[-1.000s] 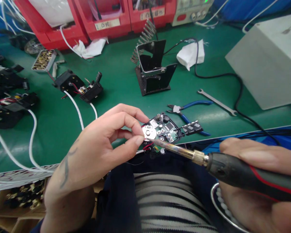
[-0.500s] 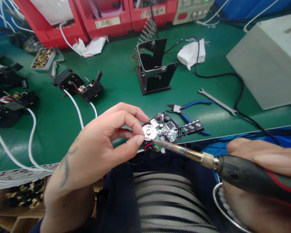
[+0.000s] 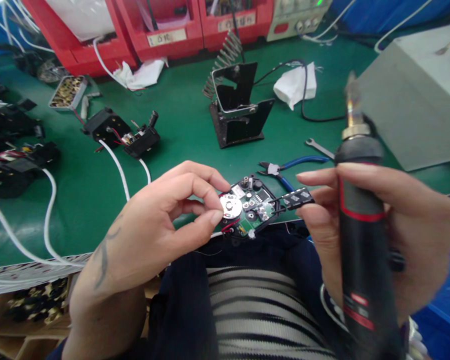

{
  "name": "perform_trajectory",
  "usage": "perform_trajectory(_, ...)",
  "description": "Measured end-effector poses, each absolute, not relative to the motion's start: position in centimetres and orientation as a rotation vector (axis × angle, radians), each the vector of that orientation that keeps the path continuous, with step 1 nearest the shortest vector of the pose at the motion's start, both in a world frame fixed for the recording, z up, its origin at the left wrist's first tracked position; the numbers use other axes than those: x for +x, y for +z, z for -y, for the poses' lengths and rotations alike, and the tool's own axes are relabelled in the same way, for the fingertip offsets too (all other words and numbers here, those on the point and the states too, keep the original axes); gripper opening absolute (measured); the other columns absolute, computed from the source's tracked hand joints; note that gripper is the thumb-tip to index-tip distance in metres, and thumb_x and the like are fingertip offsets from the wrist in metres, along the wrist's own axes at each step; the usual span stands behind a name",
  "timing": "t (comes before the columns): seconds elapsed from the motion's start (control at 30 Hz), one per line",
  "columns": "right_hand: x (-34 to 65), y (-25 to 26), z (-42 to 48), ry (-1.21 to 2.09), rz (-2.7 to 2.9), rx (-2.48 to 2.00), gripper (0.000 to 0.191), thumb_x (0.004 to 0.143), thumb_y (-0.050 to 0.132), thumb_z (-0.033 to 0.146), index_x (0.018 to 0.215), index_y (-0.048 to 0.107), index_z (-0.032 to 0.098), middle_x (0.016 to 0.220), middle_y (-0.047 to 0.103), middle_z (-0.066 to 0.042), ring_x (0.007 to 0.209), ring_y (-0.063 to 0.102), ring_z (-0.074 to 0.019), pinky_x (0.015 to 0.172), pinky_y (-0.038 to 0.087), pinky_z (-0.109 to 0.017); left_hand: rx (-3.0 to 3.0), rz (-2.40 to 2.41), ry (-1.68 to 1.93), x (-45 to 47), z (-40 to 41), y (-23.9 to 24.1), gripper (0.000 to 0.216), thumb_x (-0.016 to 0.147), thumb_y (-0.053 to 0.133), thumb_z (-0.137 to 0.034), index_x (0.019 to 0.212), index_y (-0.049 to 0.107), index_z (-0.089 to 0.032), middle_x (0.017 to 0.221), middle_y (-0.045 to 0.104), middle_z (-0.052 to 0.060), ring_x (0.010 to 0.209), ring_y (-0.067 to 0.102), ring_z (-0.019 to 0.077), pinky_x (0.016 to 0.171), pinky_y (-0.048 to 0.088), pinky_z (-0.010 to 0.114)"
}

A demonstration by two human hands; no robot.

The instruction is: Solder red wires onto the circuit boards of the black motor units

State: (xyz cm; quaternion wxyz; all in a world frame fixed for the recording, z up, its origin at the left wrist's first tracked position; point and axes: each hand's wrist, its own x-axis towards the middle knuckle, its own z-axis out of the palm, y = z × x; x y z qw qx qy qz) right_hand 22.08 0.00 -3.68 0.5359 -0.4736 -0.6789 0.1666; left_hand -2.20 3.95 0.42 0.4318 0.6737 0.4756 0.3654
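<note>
My left hand (image 3: pixel 183 210) is closed, thumb and fingers pinching a round silver motor (image 3: pixel 231 206) at its left rim. The motor sits over the left part of a green circuit board (image 3: pixel 254 220) in a black housing, at the table's front edge. Red wires run below the motor. My right hand (image 3: pixel 393 215) grips a soldering iron (image 3: pixel 363 230) with a black and red handle; its tip points up and away from the board. The thumb and a fingertip of that hand are close to a black patterned strip (image 3: pixel 298 198) joined to the board; I cannot tell whether they touch it.
Blue-handled cutters (image 3: pixel 273 168) and a wrench (image 3: pixel 318 147) lie beyond the board. Behind stands a black iron holder (image 3: pixel 243 115) with a spring. A grey box (image 3: pixel 416 100) is at right, black assemblies (image 3: pixel 108 125) with white cables at left, red bins (image 3: pixel 165 30) at the back.
The soldering iron's tip has left the motor's edge, and my right hand has turned the iron upright and brought it nearer the black strip. My left hand keeps its pinch.
</note>
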Motion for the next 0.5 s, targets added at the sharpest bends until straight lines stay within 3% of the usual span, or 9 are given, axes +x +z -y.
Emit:
perform_trajectory(0.13,21.0,-4.0,0.0,0.380,1.606,-1.120,0.045,0.102,0.077,0.036,0.145,0.064,0.030,0.120,0.071,-0.006,0.117,0.071,-0.0277,0.103,0.067,-0.046,1.657,-1.163,0.904,-2.3,-3.8,0.3,0.012,0.080,0.078,-0.012,0.073,0.074,-0.022,0.098,0.076,0.005,0.079,0.075,0.0147,0.067,0.065,0.016)
perform_trajectory(0.27,21.1,-4.8,-0.4,0.287,1.662,-1.070,0.047,0.096,0.078,0.016,0.142,0.068,0.021,0.124,0.073,-0.005,0.114,0.073,-0.0188,0.113,0.063,-0.031,1.480,-1.149,1.075,-3.0,-4.0,-1.4,0.012,0.089,0.078,-0.015,0.080,0.073,-0.021,0.100,0.077,0.004,0.072,0.072,0.0107,0.067,0.064,0.017)
perform_trajectory(0.33,21.2,-5.1,-0.6,0.265,1.681,-1.044,0.050,0.093,0.079,0.011,0.141,0.068,0.017,0.126,0.073,-0.004,0.111,0.074,-0.0155,0.114,0.060,-0.025,1.361,-1.176,1.209,-3.3,-4.5,-2.7,0.010,0.095,0.078,-0.020,0.087,0.073,-0.022,0.093,0.075,0.001,0.066,0.068,0.0084,0.065,0.062,0.017)
perform_trajectory(0.5,21.4,-5.1,-0.7,0.222,1.662,-1.038,0.050,0.093,0.079,0.012,0.141,0.069,0.020,0.123,0.075,-0.002,0.107,0.074,-0.0166,0.110,0.063,-0.029,1.274,-1.124,1.145,-2.9,-5.1,-3.9,0.016,0.089,0.091,-0.035,0.091,0.081,-0.022,0.071,0.072,0.000,0.058,0.065,0.0107,0.056,0.058,0.019)
